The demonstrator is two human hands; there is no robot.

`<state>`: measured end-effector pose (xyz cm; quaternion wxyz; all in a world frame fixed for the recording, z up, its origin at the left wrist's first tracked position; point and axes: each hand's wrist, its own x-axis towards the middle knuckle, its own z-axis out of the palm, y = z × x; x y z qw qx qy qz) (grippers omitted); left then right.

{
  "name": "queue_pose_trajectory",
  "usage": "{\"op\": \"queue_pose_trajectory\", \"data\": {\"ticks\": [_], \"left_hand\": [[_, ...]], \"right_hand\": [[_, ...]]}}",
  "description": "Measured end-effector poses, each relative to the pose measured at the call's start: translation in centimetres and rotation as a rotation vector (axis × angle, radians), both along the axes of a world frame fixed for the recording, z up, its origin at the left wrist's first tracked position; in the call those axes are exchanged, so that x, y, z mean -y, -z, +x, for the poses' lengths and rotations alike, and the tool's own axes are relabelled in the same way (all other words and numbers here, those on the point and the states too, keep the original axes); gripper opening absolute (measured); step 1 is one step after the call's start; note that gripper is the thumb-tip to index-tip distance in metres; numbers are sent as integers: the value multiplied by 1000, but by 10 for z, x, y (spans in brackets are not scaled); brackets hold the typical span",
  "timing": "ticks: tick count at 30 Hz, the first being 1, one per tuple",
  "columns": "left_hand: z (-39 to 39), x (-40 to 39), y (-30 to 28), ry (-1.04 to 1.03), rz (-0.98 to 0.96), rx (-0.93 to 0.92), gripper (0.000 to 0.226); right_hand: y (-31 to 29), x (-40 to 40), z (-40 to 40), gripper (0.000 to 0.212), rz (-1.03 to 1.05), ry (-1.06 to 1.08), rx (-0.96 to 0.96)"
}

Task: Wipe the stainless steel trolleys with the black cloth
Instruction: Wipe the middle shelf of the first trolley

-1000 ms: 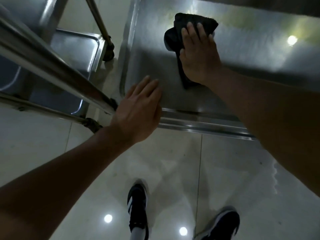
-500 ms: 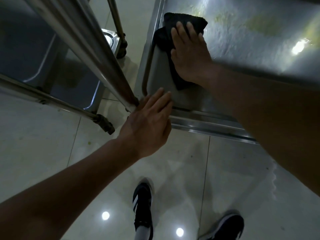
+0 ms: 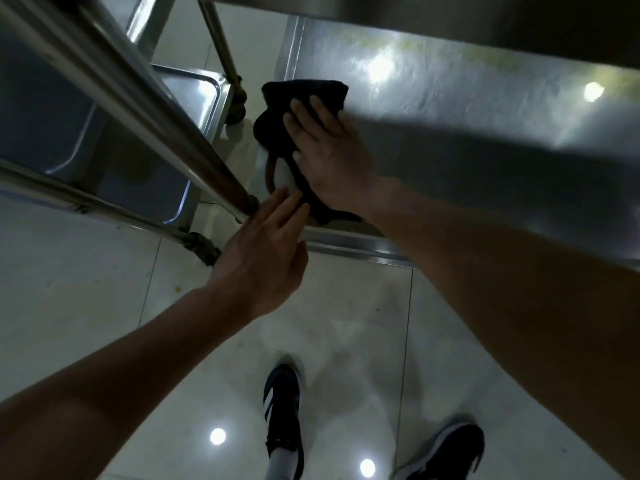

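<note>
The black cloth [image 3: 301,98] lies at the left edge of the right trolley's lower shelf [image 3: 467,109], pressed flat under the right hand [image 3: 329,157], fingers straight. The left hand [image 3: 266,258], open and holding nothing, rests at the shelf's near corner beside a slanting steel post [image 3: 145,112]. Two trolleys stand on pale glossy tile [image 3: 346,341]; the second trolley [image 3: 114,140] is just to the left. Two dark sneakers [image 3: 282,403] show below.

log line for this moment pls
right hand flat on black cloth, wiping trolley shelf near left edge | left hand open at shelf corner | second trolley left
</note>
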<state>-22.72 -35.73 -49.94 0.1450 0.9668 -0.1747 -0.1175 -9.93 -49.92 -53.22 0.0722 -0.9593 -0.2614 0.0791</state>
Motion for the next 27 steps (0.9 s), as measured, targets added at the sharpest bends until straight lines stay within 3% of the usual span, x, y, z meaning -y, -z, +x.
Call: {"op": "queue_pose_trajectory", "data": {"ticks": [8,17,27], "left_hand": [[-12,19,-4,-37,-2,7,54],[-1,79,-6,78,28,22,49],[-5,159,-6,149,65,-13,55]], "right_hand": [[-11,50,-25,55,-43,-184,-76],[-8,120,-55,54,-22,33,-35],[-6,252,-86,57,-86,210,-9]]}}
